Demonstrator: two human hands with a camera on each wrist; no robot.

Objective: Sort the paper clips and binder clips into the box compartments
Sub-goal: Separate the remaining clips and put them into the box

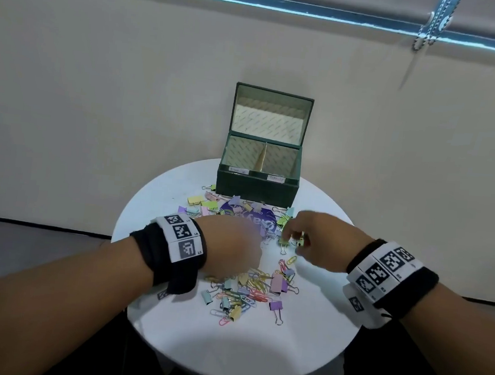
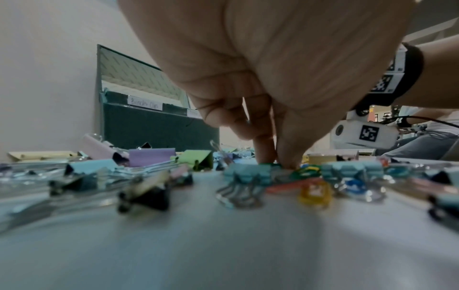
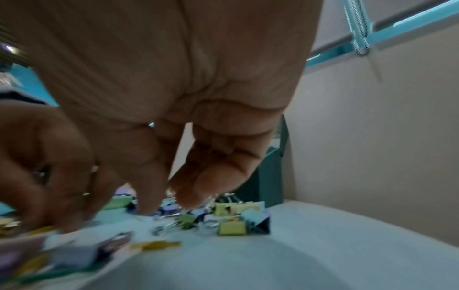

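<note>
Round white table [image 1: 166, 344], lower centre. Green box [image 1: 257, 185], lid up, two labelled compartments, at centre. Clips [image 1: 248, 295] strewn below the box, none visibly inside. Left hand [image 1: 232, 245], fingers [image 2: 265, 153] pinched down onto the clips. Right hand [image 1: 316, 238], fingers curled; grip blurred, cannot tell.

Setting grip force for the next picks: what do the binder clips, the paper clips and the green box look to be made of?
Binder clips: probably painted sheet metal, matte pastel bodies with shiny wire handles. Paper clips: thin bent wire, glossy coloured coating, likely plastic over metal. Green box: looks like board in dull dark green covering, with pale patterned paper lining.
</note>
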